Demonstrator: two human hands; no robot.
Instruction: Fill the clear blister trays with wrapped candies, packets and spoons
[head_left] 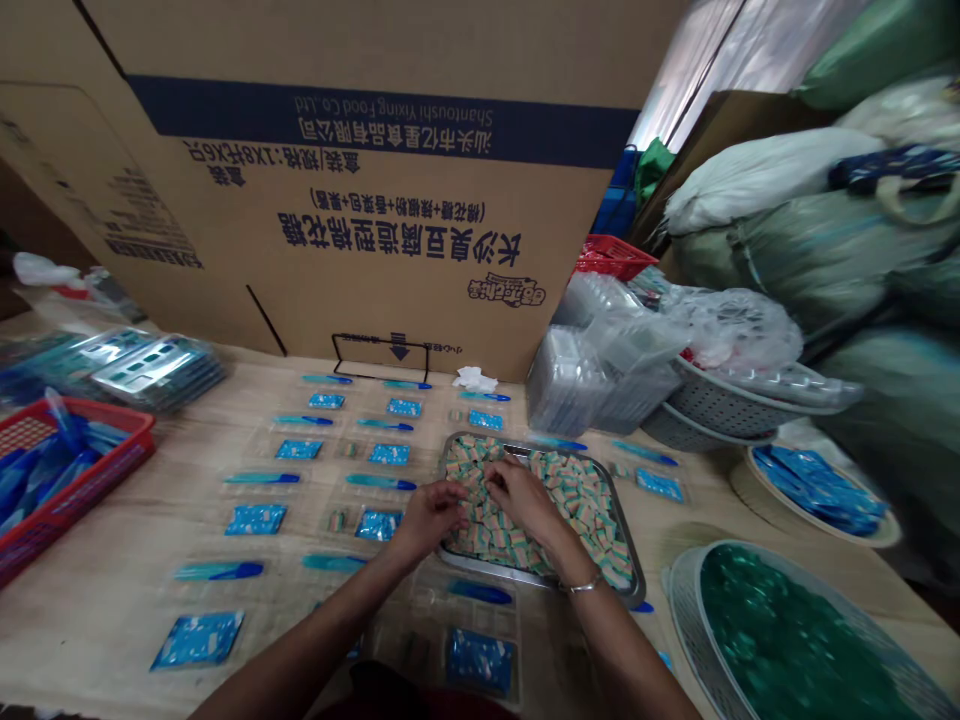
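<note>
Your left hand (427, 518) and right hand (517, 497) reach forward side by side, fingers (491, 478) curled together among striped candies (574, 505) heaped in a metal tray (480, 562) on the table (112, 620); you cannot tell whether they grip any. Leftward, a red basket (112, 418) holds blue spoons (56, 445).

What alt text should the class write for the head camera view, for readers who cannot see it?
A person's left hand and right hand reach into striped sweets heaped in a metal tray on a pale table. Blue sachets and blue plastic spoons lie in rows around it, below a large printed cardboard carton.
</note>
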